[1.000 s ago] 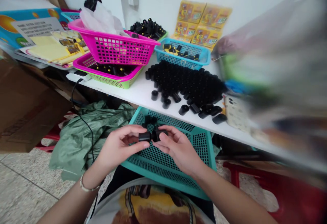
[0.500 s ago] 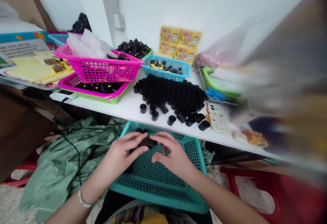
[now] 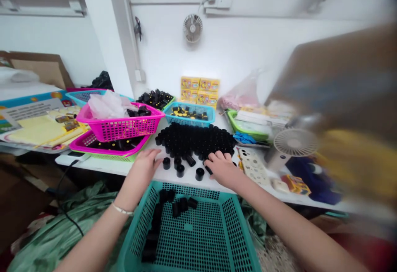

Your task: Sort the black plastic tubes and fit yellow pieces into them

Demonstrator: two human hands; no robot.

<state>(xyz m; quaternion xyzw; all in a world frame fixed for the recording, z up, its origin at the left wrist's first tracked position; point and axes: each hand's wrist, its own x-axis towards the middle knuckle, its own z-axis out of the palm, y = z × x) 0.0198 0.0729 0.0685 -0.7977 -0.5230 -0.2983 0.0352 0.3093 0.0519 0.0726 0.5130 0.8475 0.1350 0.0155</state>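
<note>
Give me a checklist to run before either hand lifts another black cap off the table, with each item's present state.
1. Left hand free: ok. It lies flat on the table, and nothing shows in it.
2. Right hand free: cannot tell. Its fingers curl over the near edge of the cap pile.
3. Loose caps in reach: ok. A few stand upright between the two hands.
4. Teal basket has room: ok. Only a few caps lie at its far left, and most of its floor is bare.
5. Pile steady: cannot tell. A few caps at its near edge lie tipped over.
</note>
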